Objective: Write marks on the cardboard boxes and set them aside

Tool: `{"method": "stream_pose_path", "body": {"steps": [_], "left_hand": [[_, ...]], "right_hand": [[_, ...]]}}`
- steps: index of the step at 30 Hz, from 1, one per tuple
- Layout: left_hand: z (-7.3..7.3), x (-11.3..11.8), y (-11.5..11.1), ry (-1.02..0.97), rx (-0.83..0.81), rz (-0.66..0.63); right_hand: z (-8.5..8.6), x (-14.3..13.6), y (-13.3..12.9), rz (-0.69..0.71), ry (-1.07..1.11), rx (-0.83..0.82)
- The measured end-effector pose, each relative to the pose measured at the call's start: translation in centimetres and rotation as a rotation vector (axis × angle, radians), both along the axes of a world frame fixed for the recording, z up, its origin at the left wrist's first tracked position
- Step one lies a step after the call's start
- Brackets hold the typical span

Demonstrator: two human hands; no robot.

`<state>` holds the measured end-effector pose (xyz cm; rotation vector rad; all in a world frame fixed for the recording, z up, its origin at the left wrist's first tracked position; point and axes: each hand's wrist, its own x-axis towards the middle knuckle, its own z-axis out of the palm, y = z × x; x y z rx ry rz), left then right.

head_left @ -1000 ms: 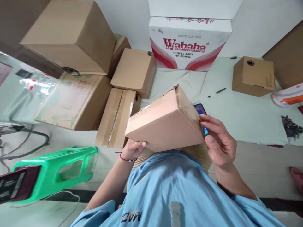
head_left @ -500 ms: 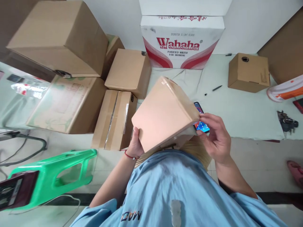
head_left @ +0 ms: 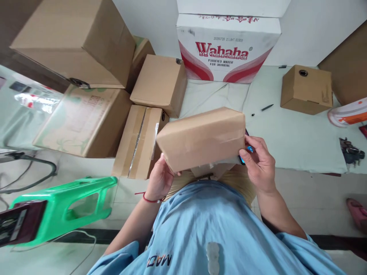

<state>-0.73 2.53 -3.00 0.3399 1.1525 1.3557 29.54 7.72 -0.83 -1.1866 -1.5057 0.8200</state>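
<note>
A brown cardboard box is held up in front of my body, tilted, with a long side turned toward me. My left hand grips its lower left corner, the thumb on the near side and some fingers hidden beneath. At the right end, my right hand pinches the edge between thumb and fingers. Behind that hand a phone with a lit screen lies partly hidden by the box and fingers.
Several cardboard boxes are stacked at the left. A white and red Wahaha carton stands at the back. A small box, a pen and keys lie rightward on the pale cloth. A green stool stands at lower left.
The box has been turned in my hands, so a long narrow side now faces me instead of the broad face. Both hands keep hold of it.
</note>
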Motion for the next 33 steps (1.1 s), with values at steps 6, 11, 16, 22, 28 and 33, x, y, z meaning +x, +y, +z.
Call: {"method": "stream_pose_path", "body": {"steps": [6,11,16,22,28,33], "left_hand": [[2.0,0.7,-0.1,0.137,0.119,0.01],[2.7,0.7,-0.9,0.253,0.232,0.03],[3.7,0.0,-2.1,0.495,0.392,0.073],[5.1,0.6,-2.6,0.923,0.575,-0.008],[4.8,2.2,-2.1,1.139,0.773,-0.045],[4.3,2.3,-1.0,1.115,0.672,0.076]], "right_hand": [[-0.2,-0.8,0.1,-0.004,0.081,-0.103],[-0.2,-1.0,0.1,0.0,0.18,-0.146],[-1.0,-1.9,0.0,-0.018,0.294,-0.287],[-2.8,-2.4,0.1,-0.003,0.369,-0.425],[-4.0,-0.9,-0.5,-0.023,0.409,-0.544],[-3.1,-1.3,-1.3,-0.019,0.412,-0.575]]}}
